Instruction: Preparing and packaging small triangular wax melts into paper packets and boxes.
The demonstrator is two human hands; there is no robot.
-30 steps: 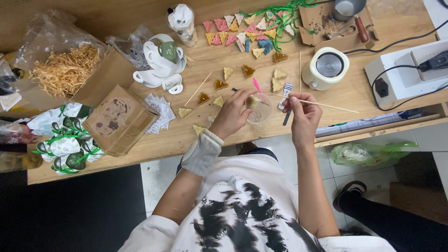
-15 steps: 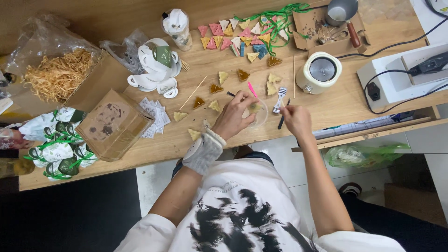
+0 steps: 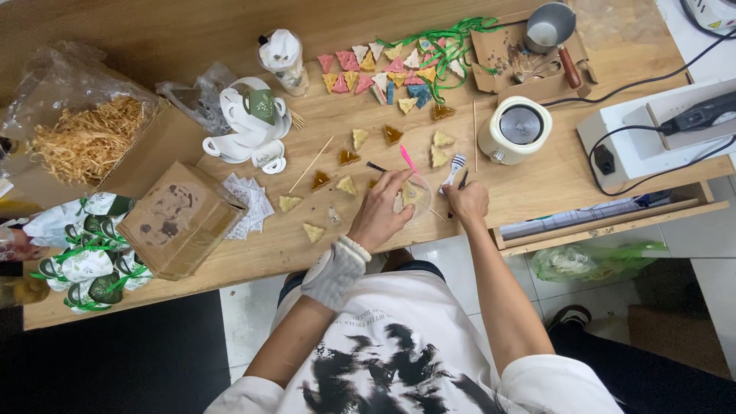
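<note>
1. I am looking down at a long wooden table (image 3: 537,180), and both hands are working near its front edge.
2. Far to the left of my grip, an open cardboard box (image 3: 178,218) is sitting tilted, with a heap of straw-like filler (image 3: 84,138) behind it.
3. To the right of my hands and a little farther back, a small cream melting pot (image 3: 514,129) is standing upright.
4. My left hand (image 3: 381,211), with a grey-white cuff at the wrist, is curling its fingers around a small clear cup (image 3: 414,201) and steadying it.
5. My right hand (image 3: 465,202) is closing in a pinch on a thin wooden stick (image 3: 436,214), just beside the cup.
6. A pale yellow triangular piece (image 3: 410,193) is lying inside the cup, under my left fingertips.
7. More triangular pieces (image 3: 346,185) are lying scattered just left of the grip, and a pink stick (image 3: 407,158) is lying just behind it.
</note>
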